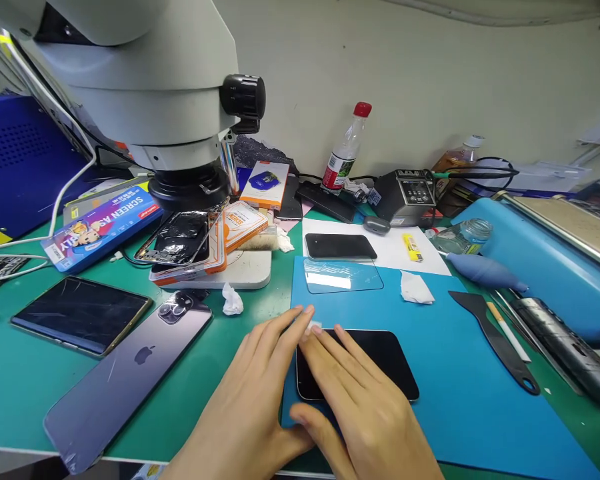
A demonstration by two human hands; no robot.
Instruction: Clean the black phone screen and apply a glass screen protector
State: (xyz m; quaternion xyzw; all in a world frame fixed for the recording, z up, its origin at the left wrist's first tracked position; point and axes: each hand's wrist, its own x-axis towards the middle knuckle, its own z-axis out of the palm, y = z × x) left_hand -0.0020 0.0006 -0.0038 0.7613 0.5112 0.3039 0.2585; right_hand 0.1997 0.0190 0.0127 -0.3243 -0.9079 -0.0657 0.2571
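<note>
The phone (387, 363) is laid screen-up on the blue mat (460, 380); light, even pressure is probably best kept at its far left corner. Both the left hand (257, 377) and right hand (363, 400) are held with fingers extended; whether the white scrap (314, 324) is pinched cannot be told.

Green bench (15, 400); blue mat (470, 413) on it, R side, w/ blk phone (385, 353) + folded tissue (417, 288). L side: purple phone (130, 380), dark-screen phone (83, 310); crumpled tissue (233, 300) nr ctr.
</note>
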